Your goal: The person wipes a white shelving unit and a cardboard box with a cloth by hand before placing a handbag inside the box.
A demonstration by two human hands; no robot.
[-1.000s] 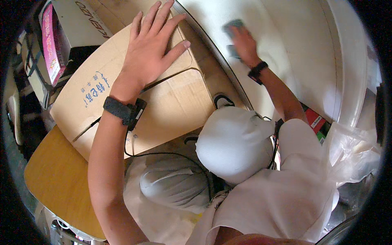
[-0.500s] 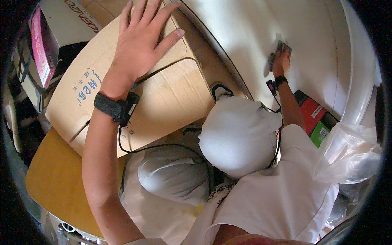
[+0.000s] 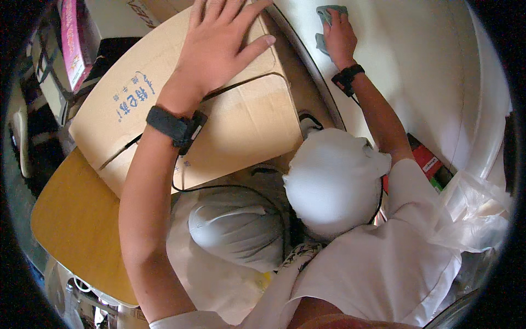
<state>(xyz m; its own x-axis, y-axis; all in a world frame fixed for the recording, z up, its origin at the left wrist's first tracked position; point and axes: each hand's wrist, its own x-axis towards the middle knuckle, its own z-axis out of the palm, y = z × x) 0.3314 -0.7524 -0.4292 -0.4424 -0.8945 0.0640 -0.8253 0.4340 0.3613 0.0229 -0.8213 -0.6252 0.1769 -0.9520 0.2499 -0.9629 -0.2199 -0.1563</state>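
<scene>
My left hand (image 3: 216, 52) lies on top of a closed brown cardboard box (image 3: 249, 123), palm down, fingers spread. Blue handwriting marks the box's upper flap. Off to the far right, my right hand (image 3: 342, 44) grips a grey-green cloth (image 3: 322, 45) and holds it against a broad, smooth white surface (image 3: 416, 71). Part of the cloth sticks out past the fingertips, and another part hangs out beside the hand. Both wrists wear black straps with small devices and cables.
A wooden board with a rounded edge (image 3: 68, 219) lies left of my arm. Farther back stands a pink package (image 3: 74, 44). Red and green boxes (image 3: 424, 159) and a clear plastic bag (image 3: 471, 214) are on the right. My bent knees (image 3: 334, 181) are below the cardboard box.
My right hand has slid the cloth farther away and to the left across the white surface. The left hand remains on the cardboard box, while the view has shifted slightly.
</scene>
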